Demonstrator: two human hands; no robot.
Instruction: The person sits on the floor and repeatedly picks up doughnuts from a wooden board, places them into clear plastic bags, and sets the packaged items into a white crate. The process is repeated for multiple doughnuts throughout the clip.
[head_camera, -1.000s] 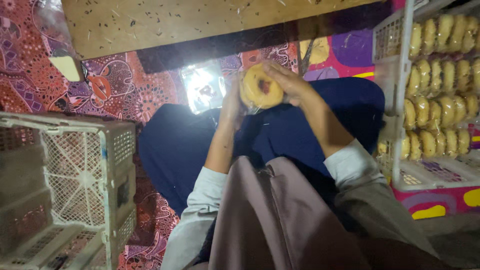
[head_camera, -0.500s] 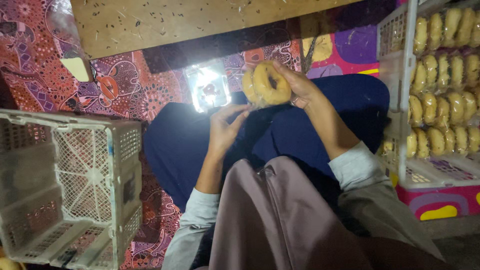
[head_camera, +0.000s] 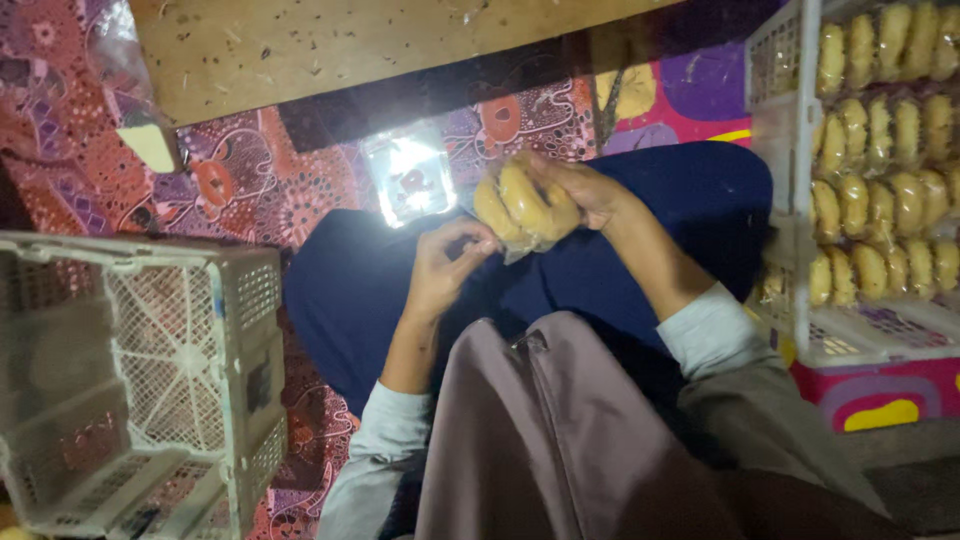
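The left hand (head_camera: 447, 262) sat low over the dark blue lap (head_camera: 400, 290), its fingers pinched together on the loose edge of the clear wrapper (head_camera: 515, 250) that hung below the pastries. Just beyond it the right hand (head_camera: 583, 190) was closed around a bagged pair of golden ring-shaped pastries (head_camera: 524, 206), thumb and fingers wrapped over the far side. Against the frame of half a second before, the bag had dropped from chest height toward the lap, and the left hand, then open with its fingers spread below the bag, had come up and closed on the plastic.

Past the hands a shiny clear packet (head_camera: 409, 180) lay flat on the patterned red and purple mat (head_camera: 250, 180), catching the light. To the left stood a pale plastic lattice crate (head_camera: 150, 370) (tipped on its side, open toward the camera). To the right a white crate (head_camera: 860, 330) held rows of more wrapped golden pastries (head_camera: 880, 200), packed upright side by side. Farthest off ran a rough wooden board (head_camera: 330, 45).
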